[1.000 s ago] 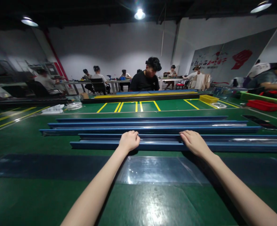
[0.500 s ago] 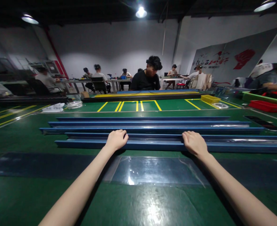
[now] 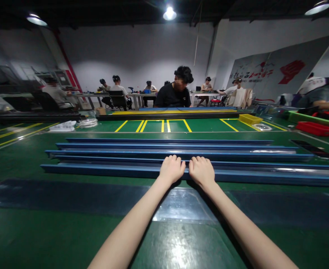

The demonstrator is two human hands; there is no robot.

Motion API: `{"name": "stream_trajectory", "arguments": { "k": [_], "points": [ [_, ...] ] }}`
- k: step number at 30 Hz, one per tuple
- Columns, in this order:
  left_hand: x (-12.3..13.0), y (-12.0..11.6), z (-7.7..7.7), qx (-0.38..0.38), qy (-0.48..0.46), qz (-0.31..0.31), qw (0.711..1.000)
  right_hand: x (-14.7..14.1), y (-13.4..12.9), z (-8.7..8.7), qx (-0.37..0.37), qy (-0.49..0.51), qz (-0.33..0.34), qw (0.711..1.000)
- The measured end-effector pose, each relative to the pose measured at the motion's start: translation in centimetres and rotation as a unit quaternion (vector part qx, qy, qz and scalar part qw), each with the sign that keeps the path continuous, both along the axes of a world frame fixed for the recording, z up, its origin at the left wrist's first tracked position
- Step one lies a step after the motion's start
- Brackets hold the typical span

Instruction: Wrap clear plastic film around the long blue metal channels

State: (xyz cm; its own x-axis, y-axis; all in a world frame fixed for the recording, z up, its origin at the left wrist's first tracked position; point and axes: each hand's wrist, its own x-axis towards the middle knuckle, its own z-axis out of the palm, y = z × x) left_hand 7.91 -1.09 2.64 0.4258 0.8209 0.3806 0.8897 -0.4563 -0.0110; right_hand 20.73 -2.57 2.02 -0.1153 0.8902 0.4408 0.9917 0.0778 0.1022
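A long blue U-shaped channel lies across the green table, its right end running out of view. My left hand is closed over it, fingers curled past the near wall into the trough. Close beside it, my right hand grips the same channel in the same way, with a small gap between the thumbs. The fingertips of both hands are hidden inside the channel. Just behind it and parallel lie more blue channels. A flat clear plastic strip is spread on the table under my forearms.
At the right lie a dark flat phone-like object, a red tray and a yellow tray. White coiled material sits back left. Yellow and black long profiles cross the far side, where a person in black sits.
My hands have come together along the channel, the left moving right and the right moving left. The near channel has shifted left.
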Motion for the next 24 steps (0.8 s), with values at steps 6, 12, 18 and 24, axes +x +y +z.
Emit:
{"name": "stream_trajectory", "arguments": {
  "k": [6, 12, 18, 24],
  "points": [
    [-0.6, 0.2, -0.3, 0.01, -0.014, -0.002, 1.0, 1.1, -0.1, 0.4, -0.023, -0.012, 0.053, 0.998],
    [-2.8, 0.8, -0.3, 0.018, -0.013, 0.009, 1.0, 4.2, -0.6, 0.4, -0.025, -0.011, 0.063, 0.998],
    [-6.0, 1.4, -0.6, 0.042, -0.001, 0.005, 0.999, 6.2, -0.1, 0.0, -0.005, 0.003, 0.058, 0.998],
    [-7.8, 1.4, -0.5, 0.082, 0.003, 0.015, 0.997, 6.2, 1.1, -0.5, 0.016, 0.002, 0.049, 0.999]
  ]
}}
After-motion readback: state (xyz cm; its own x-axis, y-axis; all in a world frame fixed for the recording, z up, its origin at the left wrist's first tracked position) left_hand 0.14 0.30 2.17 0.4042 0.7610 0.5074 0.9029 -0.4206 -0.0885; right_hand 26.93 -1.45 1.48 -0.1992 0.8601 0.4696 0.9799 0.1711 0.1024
